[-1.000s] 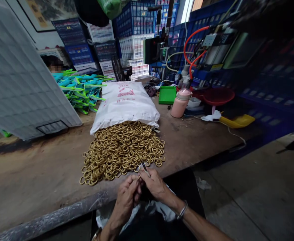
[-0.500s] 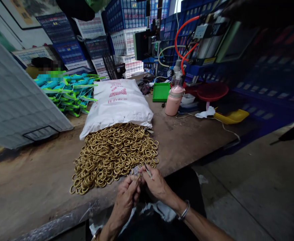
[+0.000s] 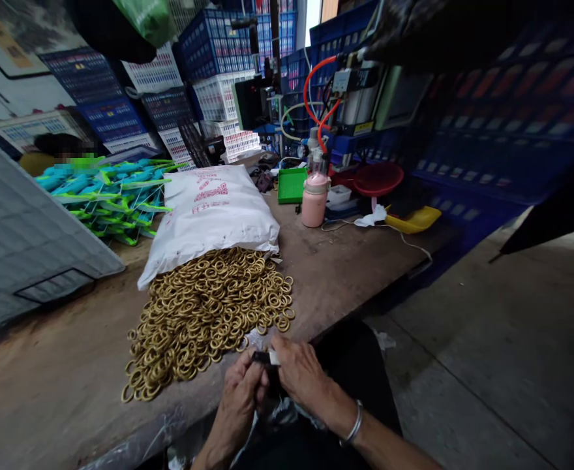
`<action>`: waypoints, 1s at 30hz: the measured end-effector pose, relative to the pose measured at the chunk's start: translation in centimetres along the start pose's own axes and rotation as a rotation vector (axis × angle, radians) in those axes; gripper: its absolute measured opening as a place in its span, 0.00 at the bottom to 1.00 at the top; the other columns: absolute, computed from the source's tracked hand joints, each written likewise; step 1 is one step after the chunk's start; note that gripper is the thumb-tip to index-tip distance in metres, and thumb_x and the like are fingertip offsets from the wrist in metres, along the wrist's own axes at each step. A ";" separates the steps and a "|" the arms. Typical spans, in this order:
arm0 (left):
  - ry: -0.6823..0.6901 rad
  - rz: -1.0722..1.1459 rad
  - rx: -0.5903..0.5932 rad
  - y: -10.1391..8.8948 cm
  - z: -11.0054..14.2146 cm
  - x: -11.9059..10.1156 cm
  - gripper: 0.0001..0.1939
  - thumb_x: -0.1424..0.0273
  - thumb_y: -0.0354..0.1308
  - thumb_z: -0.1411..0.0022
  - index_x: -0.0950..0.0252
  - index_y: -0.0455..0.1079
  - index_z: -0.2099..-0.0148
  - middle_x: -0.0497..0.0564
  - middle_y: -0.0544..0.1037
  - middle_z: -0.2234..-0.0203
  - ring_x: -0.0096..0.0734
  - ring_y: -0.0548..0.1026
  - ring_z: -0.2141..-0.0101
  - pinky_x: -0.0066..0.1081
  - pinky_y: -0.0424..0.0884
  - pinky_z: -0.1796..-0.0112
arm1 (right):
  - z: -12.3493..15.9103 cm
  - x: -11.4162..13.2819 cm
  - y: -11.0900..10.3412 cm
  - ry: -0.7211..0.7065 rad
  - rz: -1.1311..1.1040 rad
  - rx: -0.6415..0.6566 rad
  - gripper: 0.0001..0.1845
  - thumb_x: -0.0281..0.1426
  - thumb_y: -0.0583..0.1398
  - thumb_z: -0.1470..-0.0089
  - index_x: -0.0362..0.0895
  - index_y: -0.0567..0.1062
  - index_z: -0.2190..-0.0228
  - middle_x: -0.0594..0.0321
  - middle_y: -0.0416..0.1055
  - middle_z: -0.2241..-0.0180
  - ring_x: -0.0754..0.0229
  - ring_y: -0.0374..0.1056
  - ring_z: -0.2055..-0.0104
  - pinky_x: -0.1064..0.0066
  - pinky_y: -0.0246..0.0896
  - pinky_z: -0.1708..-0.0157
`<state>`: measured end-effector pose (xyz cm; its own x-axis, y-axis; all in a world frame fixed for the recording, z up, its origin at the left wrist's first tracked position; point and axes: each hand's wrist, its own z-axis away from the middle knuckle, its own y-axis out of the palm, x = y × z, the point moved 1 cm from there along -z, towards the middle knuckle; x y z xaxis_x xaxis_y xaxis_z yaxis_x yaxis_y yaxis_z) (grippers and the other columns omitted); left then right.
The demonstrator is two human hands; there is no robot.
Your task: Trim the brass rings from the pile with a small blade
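My left hand (image 3: 241, 385) is closed in a pinch at the table's front edge. A gold-coloured ring showed at its fingertips a moment ago; the fingers now mostly hide it. Close beside it, my right hand (image 3: 301, 372) grips a small flat blade-like tool (image 3: 263, 358), dark at the end towards the left fingers and whitish near the right hand. Its exact kind is unclear. Just beyond both hands spreads a heap of gold-coloured rings (image 3: 209, 307), coming from the mouth of a white woven sack (image 3: 213, 222) that lies on its side.
The brown table (image 3: 336, 261) carries a pink bottle (image 3: 315, 199), a green tray (image 3: 291, 186), a red dish (image 3: 377, 178) and a yellow scoop (image 3: 414, 220). A grey-white panel (image 3: 37, 241) stands left, near blue-green plastic pieces (image 3: 120, 189). Stacked crates (image 3: 218, 42) and a partly hidden person are behind.
The view has shifted, so the table's things sit further left. My right hand has turned the tool; its dark end now points at my left fingertips instead of upward.
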<state>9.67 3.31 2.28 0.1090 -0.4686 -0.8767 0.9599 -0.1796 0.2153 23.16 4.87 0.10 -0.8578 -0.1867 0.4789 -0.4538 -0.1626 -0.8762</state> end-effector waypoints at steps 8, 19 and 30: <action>-0.151 0.322 -0.008 -1.4 2.0 0.1 0.17 0.57 0.62 0.55 0.66 0.64 0.72 0.45 0.69 0.81 0.17 0.59 0.86 0.20 0.52 0.86 | -1.5 -0.3 -1.8 0.069 -0.002 -0.158 0.13 0.19 0.49 0.57 0.42 0.64 0.67 0.61 0.70 0.73 0.62 0.64 0.73 0.74 0.46 0.73; -0.196 0.602 -0.030 -5.4 1.4 0.9 0.15 0.65 0.66 0.59 0.64 0.68 0.68 0.46 0.71 0.80 0.20 0.67 0.81 0.19 0.56 0.83 | -4.0 1.5 2.5 0.249 0.215 -0.222 0.11 0.28 0.52 0.47 0.41 0.65 0.60 0.55 0.71 0.68 0.56 0.67 0.66 0.70 0.48 0.70; -0.088 0.476 0.074 -6.0 -0.2 0.6 0.15 0.62 0.62 0.54 0.66 0.62 0.75 0.44 0.66 0.81 0.20 0.63 0.82 0.19 0.56 0.84 | -4.8 1.5 0.6 0.201 0.057 -0.180 0.07 0.23 0.52 0.52 0.42 0.67 0.69 0.62 0.70 0.74 0.64 0.63 0.74 0.73 0.43 0.75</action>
<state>4.05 4.28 0.35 0.5060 -0.5844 -0.6343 0.7875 0.0131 0.6162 20.44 9.12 0.00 -0.9057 0.0087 0.4239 -0.4237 0.0209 -0.9056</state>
